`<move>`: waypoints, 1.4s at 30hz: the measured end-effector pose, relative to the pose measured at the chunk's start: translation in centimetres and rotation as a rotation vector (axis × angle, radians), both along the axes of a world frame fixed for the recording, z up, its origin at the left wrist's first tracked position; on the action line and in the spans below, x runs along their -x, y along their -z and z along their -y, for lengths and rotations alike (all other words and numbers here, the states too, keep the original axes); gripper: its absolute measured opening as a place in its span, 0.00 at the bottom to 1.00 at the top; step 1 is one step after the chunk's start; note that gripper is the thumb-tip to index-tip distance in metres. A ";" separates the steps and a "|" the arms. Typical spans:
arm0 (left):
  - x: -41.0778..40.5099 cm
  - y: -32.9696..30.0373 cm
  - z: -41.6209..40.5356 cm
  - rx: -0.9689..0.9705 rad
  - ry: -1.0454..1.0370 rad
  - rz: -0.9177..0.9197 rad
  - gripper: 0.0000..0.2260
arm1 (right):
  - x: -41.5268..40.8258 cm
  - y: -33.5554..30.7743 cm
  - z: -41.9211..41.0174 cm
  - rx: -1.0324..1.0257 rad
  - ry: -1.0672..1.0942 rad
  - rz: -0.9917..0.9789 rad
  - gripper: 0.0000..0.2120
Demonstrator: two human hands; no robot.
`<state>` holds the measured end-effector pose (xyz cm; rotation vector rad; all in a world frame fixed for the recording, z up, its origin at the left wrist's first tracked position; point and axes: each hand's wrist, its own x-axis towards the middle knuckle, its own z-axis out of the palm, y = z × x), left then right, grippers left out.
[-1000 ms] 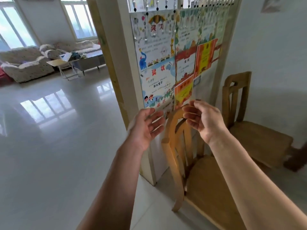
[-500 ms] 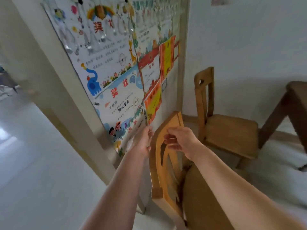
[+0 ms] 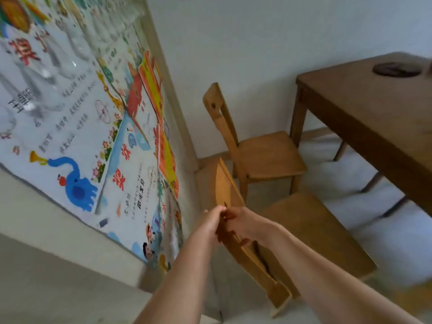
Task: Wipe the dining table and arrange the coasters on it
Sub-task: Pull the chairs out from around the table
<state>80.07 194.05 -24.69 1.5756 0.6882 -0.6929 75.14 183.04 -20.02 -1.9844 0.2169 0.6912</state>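
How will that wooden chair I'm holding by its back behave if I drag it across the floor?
The chair looks like solid wood, so it should stay stiff, probably fairly heavy. Both the left hand and right hand hold the top of its back, so it may tip toward you. The floor looks smooth, so the legs will likely slide.

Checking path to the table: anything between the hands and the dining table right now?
Yes. Both hands, left hand and right hand, grip the backrest of the near chair, whose seat lies between them and the dining table. A second chair stands beyond.
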 end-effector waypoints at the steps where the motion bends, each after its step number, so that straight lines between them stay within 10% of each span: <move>1: 1.0 -1.6 0.2 0.008 0.032 -0.010 0.24 | 0.6 0.1 -0.3 0.010 -0.009 -0.001 0.15; 4: 2.5 -2.6 0.3 0.039 0.074 -0.046 0.09 | 2.4 0.5 -0.9 0.049 -0.062 0.028 0.20; 24: 5.1 0.1 4.1 0.132 0.204 0.033 0.03 | 11.3 3.1 2.1 0.840 -0.024 0.312 0.13; 42: 5.4 0.6 21.7 0.199 0.365 -0.013 0.18 | 12.9 3.3 18.3 0.949 0.195 0.248 0.18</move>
